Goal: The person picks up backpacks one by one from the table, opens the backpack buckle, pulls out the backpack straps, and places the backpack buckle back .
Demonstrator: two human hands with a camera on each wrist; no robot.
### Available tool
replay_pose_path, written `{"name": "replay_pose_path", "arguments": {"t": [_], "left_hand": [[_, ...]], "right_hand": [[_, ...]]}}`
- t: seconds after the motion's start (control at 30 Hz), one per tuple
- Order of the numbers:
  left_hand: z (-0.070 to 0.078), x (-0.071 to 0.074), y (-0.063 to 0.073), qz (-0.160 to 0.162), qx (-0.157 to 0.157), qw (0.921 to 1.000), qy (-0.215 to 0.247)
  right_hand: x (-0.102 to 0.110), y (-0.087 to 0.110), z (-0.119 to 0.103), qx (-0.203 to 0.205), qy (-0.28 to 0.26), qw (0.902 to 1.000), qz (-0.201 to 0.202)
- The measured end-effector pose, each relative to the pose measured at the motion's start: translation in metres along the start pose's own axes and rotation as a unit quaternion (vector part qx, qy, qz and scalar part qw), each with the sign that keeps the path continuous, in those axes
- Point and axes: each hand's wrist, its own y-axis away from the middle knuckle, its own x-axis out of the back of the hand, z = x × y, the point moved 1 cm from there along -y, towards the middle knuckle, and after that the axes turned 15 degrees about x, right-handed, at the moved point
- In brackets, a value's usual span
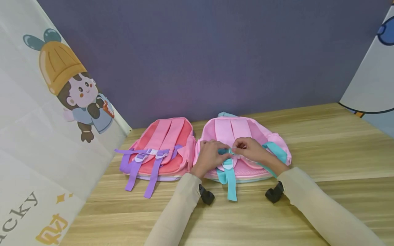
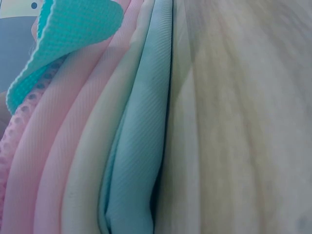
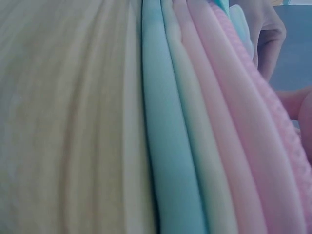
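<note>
A light pink backpack [image 1: 258, 128] lies with its shoulder straps facing up. Across its middle runs a teal strap [image 1: 224, 151], pinched between the thumb and fingers of my left hand [image 1: 210, 155]. From the other side my right hand [image 1: 250, 149] pinches the same teal strap near a small pale fitting, mostly hidden by the fingertips. Just below, a white adjuster buckle [image 1: 227, 165] holds a hanging teal webbing tail [image 1: 232, 186]. The left wrist view shows a teal webbing loop [image 2: 78, 29] over the bag's pink piping.
Against the light pink bag's left side lies a coral pink backpack [image 1: 147, 136] with purple straps [image 1: 153, 177], a white buckle [image 1: 152, 151] joining them. Both bags rest on a wood-grain table [image 1: 246, 218]. Behind stands a dark blue-grey panel [image 1: 215, 61]; a printed white sheet [image 1: 37, 136] hangs at the left.
</note>
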Motion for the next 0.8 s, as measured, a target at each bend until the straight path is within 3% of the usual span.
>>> {"name": "replay_pose_path", "arguments": {"t": [0.5, 0.8], "left_hand": [[-0.0013, -0.0007, 0.0005, -0.01, 0.008, 0.9998, 0.015], [-0.0017, -0.0016, 0.0003, -0.02, 0.014, 0.9994, 0.025]], "right_hand": [[0.0008, 0.0001, -0.0006, -0.038, -0.043, 0.9981, -0.022], [-0.0001, -0.0001, 0.0046, 0.001, -0.023, 0.9996, 0.014]]}}
